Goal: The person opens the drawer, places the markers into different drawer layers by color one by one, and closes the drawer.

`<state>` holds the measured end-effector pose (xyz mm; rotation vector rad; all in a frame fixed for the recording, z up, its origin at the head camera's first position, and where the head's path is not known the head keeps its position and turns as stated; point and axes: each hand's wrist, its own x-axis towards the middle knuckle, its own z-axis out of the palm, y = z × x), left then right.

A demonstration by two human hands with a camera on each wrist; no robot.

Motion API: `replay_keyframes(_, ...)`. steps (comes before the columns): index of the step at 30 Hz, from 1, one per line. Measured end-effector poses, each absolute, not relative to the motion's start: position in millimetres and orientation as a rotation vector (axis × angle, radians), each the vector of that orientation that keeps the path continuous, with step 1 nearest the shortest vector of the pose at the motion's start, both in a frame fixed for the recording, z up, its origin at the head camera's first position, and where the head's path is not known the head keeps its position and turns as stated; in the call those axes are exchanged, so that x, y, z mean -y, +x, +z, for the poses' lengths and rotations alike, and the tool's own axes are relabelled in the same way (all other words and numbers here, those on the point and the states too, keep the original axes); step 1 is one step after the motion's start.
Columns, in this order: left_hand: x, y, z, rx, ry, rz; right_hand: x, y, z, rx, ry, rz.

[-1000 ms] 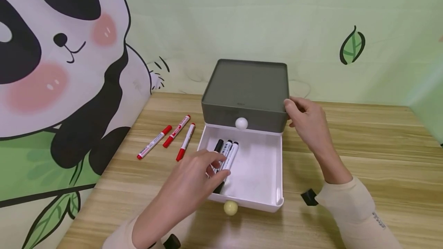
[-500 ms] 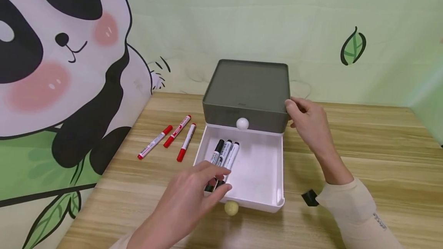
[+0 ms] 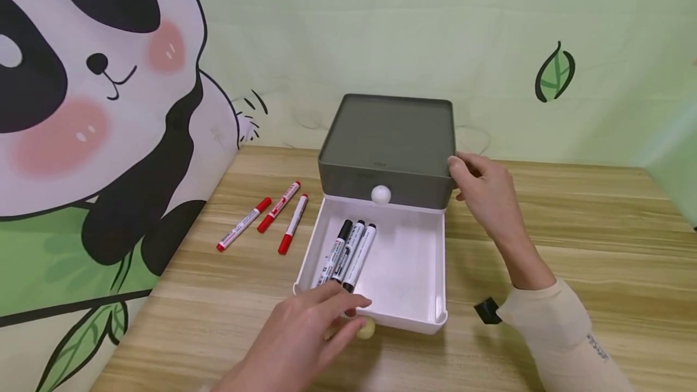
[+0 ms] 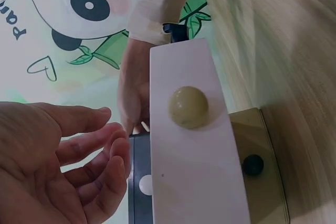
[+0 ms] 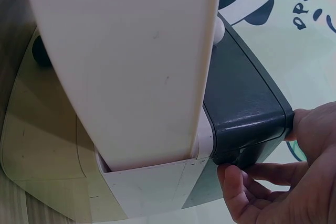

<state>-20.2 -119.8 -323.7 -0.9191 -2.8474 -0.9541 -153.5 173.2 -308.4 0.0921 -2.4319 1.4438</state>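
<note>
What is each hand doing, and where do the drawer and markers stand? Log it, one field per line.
left hand: by the yellow knob, holding nothing
right hand: holds the right side of the grey top unit
white drawer: pulled open, under the grey top unit
black markers: three, side by side, toward the drawer's left
red markers: three, lying separately on the table, left of the drawer
</note>
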Motion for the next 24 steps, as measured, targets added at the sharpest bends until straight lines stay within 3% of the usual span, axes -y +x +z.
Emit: replay_keyframes(24, 115, -17, -353, 2.856, -0.957, -0.987, -174, -155, -309, 2.431, 0.097, 1.444)
